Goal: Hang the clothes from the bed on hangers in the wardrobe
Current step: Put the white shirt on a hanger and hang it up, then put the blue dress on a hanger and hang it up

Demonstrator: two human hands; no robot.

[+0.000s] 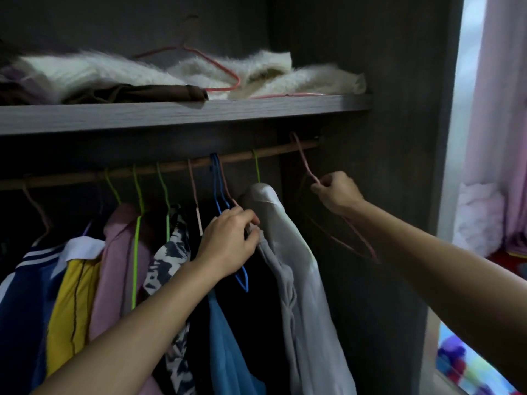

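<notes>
Right hand [335,193] pinches the neck of an empty pink hanger [302,158], fingers curled round the wire. Its hook is over the far right end of the wooden rail [176,166], and its frame hangs tilted toward the wardrobe side panel [399,138]. Left hand [228,242] has its fingers curled and grips a fold of the grey garment [288,260] near its shoulder. That garment hangs on a green hanger [256,166] on the rail, just left of the empty pink hanger. A blue hanger [216,178] hooks on the rail just left of the grey garment, its lower corner showing under the left wrist. Further left on the rail, packed close: blue garment [225,337], black-and-white patterned top [168,258], pink garment [114,266], yellow garment [71,303], navy top with white stripes [25,295]. The shelf [199,114] above the rail carries a white furry cloth [94,72], with a second pink hanger [222,67] lying on it and a brown cloth [148,92] at the front edge. A pink curtain [496,109] hangs at far right, outside the wardrobe. Colourful fabric shows at bottom right; can't tell what it is.
</notes>
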